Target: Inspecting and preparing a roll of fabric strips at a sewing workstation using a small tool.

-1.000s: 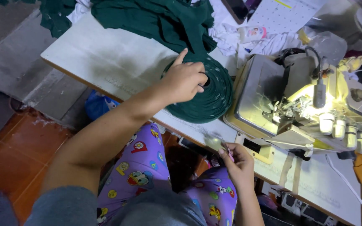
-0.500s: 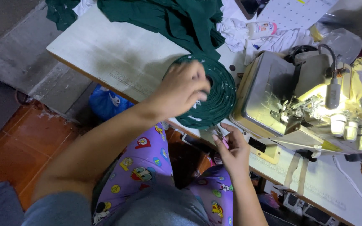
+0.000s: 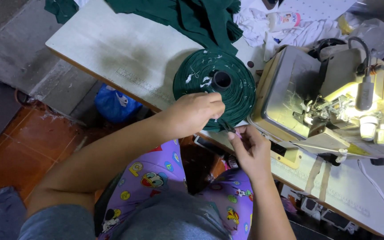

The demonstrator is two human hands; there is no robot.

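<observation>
The pale sewing table (image 3: 112, 49) carries the overlock machine (image 3: 316, 102), lit at its needle, and just left of it my dark green roll of binding tape (image 3: 214, 86), lying flat. My left hand (image 3: 192, 113) pinches the tape's loose end at the roll's near edge. My right hand (image 3: 250, 146) is closed on small snips (image 3: 229, 128). I judge I'm trimming; next needs a steady, taut end.

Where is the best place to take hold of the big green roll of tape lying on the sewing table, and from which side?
Probably from above: the green roll lies flat with its hollow core facing up and uncovered. Fingers hooked in the core and a thumb on the outer edge should grip it. The left side is free; the sewing machine crowds the right, and both hands are at the near edge.
</observation>
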